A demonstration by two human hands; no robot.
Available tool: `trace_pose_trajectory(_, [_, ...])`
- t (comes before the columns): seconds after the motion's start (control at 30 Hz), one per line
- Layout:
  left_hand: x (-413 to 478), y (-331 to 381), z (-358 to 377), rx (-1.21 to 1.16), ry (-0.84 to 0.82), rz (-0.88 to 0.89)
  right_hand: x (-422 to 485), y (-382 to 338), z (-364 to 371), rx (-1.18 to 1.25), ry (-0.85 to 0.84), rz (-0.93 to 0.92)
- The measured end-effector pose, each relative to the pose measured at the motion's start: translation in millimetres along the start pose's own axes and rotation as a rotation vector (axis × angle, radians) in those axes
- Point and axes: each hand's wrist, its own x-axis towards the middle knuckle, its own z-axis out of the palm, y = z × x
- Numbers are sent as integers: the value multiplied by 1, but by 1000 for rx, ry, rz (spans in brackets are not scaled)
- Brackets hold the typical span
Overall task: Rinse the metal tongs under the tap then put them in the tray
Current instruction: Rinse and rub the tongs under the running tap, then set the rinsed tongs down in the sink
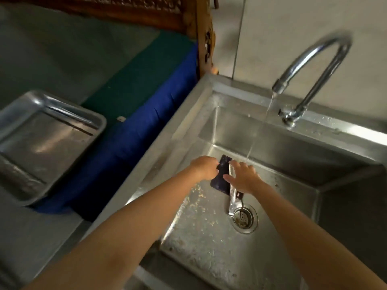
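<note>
Left hand [206, 167] pinches the shiny metal tongs [231, 205]; right hand [244, 177] lies spread on them. Advise centring them beneath the curved chrome tap [318, 59] stream.

Left hand [206, 167] grips dark end of metal tongs [232, 203], right hand [245, 176] rests on them — tap [314, 59] running.

Metal tongs [232, 204]: shiny, lying lengthwise low in the sink [188, 114]. Tap [333, 68]: curved chrome, at the sink's back rim, running. Tray [48, 143]: rectangular steel, left of the sink.
</note>
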Motion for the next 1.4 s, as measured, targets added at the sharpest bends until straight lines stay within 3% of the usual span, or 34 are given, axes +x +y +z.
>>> trace_pose_trajectory(0.27, [-129,-46,-104,-23,99,49,-56,-97,-59,-185,-27,-106])
trace_pose_trajectory(0.57, [-276,-168,-135,-149,22,15,-116,-237,-54,-124,-121,-281])
trace_pose_trajectory(0.67, [-323,-220,-120,-282,81,-60,-136,-280,-23,-170,-127,-358])
trace_pose_trajectory(0.9, [-413,-311,-34,-341,153,-275,-176,-366,71,-247,-155,-531])
trace_pose_trajectory(1.13, [-452,-333,75,-303,309,-380,-205,-396,179,-223,-243,-567])
trace_pose_trajectory(1.4, [-445,-338,113,-373,563,-375,-220,-393,238,-336,-142,-502])
